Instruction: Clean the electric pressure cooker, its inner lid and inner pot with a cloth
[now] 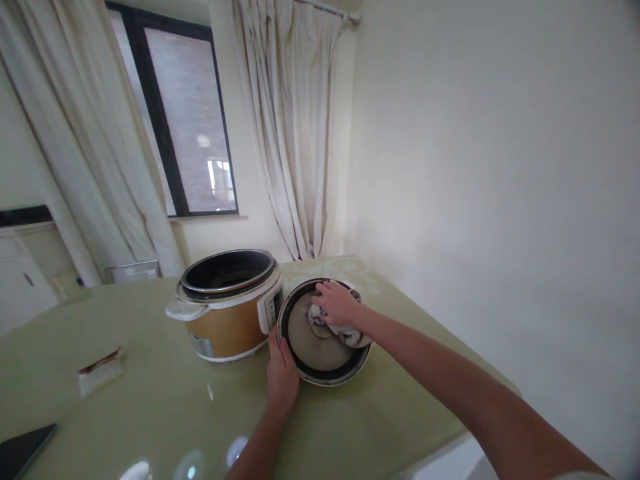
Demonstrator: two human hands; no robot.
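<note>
A round lid (pixel 313 347) with a dark ring and a pale inner face is tilted up toward me. My left hand (pixel 283 370) grips its left edge, thumb near the rim. Against the lid's inner face, my right hand (pixel 337 303) presses a crumpled light cloth (pixel 354 335), its fingers bent around the fabric. Just left of the lid stands an electric cooker (pixel 227 331) with a gold body and white trim. Its top is uncovered, showing a dark inner pot (pixel 227 272). A control panel on the cooker's right side is partly covered by the lid.
The glossy greenish table (pixel 150 393) carries a small clear packet (pixel 100 372) at left and a dark flat device (pixel 27 450) at the lower left corner. A white wall (pixel 490 167) runs along the right side. Curtains (pixel 295 127) and a window are behind.
</note>
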